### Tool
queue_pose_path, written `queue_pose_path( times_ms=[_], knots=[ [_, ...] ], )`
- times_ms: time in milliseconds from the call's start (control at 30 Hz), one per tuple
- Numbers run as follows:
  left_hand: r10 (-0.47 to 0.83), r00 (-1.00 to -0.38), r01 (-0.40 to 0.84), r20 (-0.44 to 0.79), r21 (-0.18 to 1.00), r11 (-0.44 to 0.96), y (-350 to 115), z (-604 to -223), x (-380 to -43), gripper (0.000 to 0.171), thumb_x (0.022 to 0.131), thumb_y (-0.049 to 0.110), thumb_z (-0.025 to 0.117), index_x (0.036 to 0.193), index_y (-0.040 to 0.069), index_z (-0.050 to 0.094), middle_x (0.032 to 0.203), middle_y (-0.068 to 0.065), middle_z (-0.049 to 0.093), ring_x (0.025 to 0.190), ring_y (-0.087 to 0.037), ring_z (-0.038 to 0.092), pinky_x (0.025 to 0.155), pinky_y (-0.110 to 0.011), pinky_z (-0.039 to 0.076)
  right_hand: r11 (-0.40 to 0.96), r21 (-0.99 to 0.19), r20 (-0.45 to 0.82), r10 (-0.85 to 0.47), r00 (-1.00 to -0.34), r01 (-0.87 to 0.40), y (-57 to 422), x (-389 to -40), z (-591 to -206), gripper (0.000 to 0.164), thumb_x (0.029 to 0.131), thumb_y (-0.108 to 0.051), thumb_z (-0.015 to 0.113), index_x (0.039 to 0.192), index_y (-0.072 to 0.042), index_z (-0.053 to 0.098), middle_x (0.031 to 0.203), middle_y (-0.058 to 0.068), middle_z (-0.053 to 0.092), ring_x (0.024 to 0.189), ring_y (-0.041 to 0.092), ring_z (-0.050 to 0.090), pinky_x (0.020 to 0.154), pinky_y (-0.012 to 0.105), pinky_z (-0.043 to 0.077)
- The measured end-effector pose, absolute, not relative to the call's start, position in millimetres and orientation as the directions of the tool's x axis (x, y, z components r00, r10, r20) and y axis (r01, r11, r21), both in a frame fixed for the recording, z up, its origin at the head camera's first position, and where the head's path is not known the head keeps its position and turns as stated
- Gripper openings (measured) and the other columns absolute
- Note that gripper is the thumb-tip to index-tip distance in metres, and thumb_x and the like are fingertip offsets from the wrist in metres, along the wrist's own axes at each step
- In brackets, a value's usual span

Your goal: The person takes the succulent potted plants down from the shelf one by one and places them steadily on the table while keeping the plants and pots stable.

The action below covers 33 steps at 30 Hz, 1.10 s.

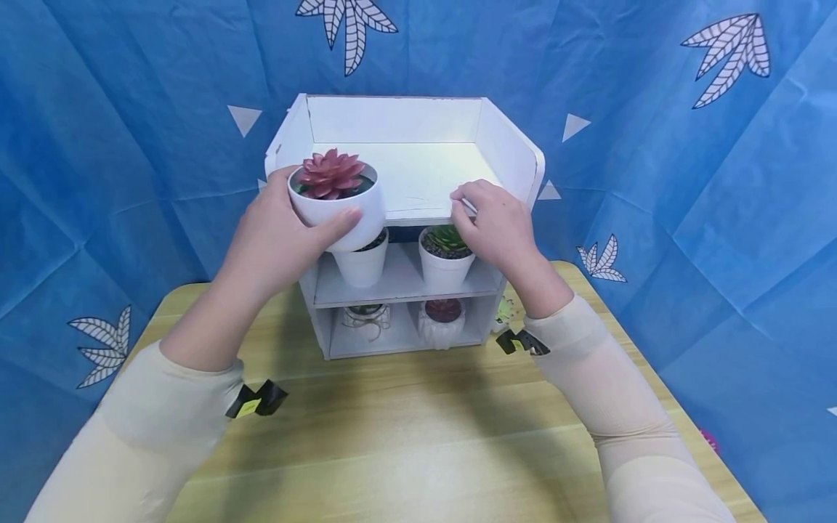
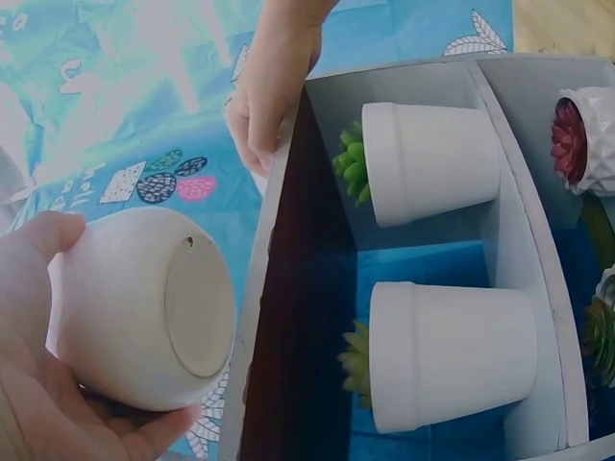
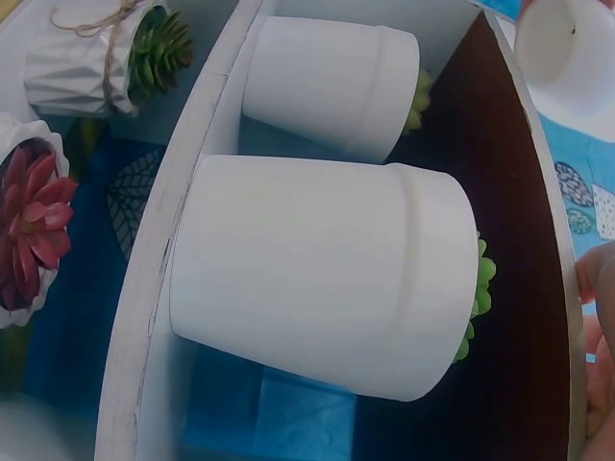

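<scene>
My left hand [image 1: 277, 229] grips a round white pot [image 1: 349, 218] with a red succulent [image 1: 331, 174] in it. The thumb lies across the pot's front, and the pot is in front of the white shelf unit's top level [image 1: 418, 171]. In the left wrist view the pot's round base [image 2: 200, 307] faces the camera. My right hand [image 1: 493, 221] is at the front edge of the top board, on the right, with fingers loosely bent. Fingers [image 3: 598, 279] show beside that edge in the right wrist view; nothing is seen held in them.
On the middle level stand two white pots with green succulents, one left [image 1: 362, 267] and one right [image 1: 446, 270]. Below are a twine-tied pot [image 1: 366, 319] and a white pot with a red succulent [image 1: 443, 311]. The unit stands on a wooden table [image 1: 405, 436] before a blue cloth [image 1: 131, 145].
</scene>
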<state>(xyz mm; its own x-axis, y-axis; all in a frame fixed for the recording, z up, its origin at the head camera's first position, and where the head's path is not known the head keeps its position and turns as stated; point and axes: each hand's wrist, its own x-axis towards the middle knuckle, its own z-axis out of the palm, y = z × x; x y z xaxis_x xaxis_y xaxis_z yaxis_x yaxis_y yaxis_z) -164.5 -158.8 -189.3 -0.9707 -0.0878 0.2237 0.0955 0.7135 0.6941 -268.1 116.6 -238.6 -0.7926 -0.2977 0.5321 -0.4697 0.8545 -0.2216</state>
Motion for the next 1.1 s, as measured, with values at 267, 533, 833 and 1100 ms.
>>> queue_pose_path(
  times_ms=[267,533,833,1100],
  knots=[
    [-0.067,-0.972,0.113,0.226,0.696,0.71,-169.7,-192.9,-156.4,0.117,0.073,0.08,0.064,0.158,0.011,0.022,0.151,-0.016,0.043,0.129,-0.038,0.047,0.097,-0.065,0.045,0.854,-0.225,0.533,-0.296,-0.793,-0.47,116.0,-268.0,-238.8,0.039,0.1,-0.036,0.043,0.12,-0.015,0.071,0.122,0.004,0.069,0.108,0.023,0.065,0.081,0.044,0.054],
    [-0.056,-0.972,0.124,0.227,0.702,0.701,-182.0,-198.1,-149.2,0.114,0.076,0.074,0.067,0.159,0.011,0.019,0.152,-0.018,0.041,0.13,-0.041,0.045,0.096,-0.066,0.045,0.853,-0.223,0.53,-0.299,-0.794,-0.471,114.9,-268.7,-240.0,0.039,0.101,-0.036,0.043,0.12,-0.015,0.07,0.122,0.004,0.068,0.108,0.023,0.064,0.082,0.044,0.054],
    [-0.049,-0.969,0.138,0.24,0.7,0.701,-191.5,-202.9,-140.5,0.108,0.08,0.067,0.07,0.158,0.011,0.021,0.15,-0.018,0.043,0.128,-0.04,0.046,0.098,-0.067,0.043,0.856,-0.22,0.532,-0.296,-0.793,-0.467,114.5,-269.7,-239.4,0.041,0.101,-0.037,0.043,0.12,-0.014,0.07,0.124,0.004,0.068,0.109,0.024,0.064,0.083,0.044,0.054],
    [-0.054,-0.968,0.139,0.244,0.707,0.693,-202.9,-208.4,-131.6,0.105,0.082,0.061,0.071,0.159,0.011,0.02,0.151,-0.019,0.042,0.129,-0.04,0.045,0.099,-0.067,0.042,0.858,-0.218,0.532,-0.295,-0.794,-0.465,114.6,-269.7,-239.4,0.041,0.101,-0.037,0.042,0.12,-0.015,0.07,0.124,0.004,0.068,0.109,0.024,0.064,0.082,0.044,0.054]
  ],
)
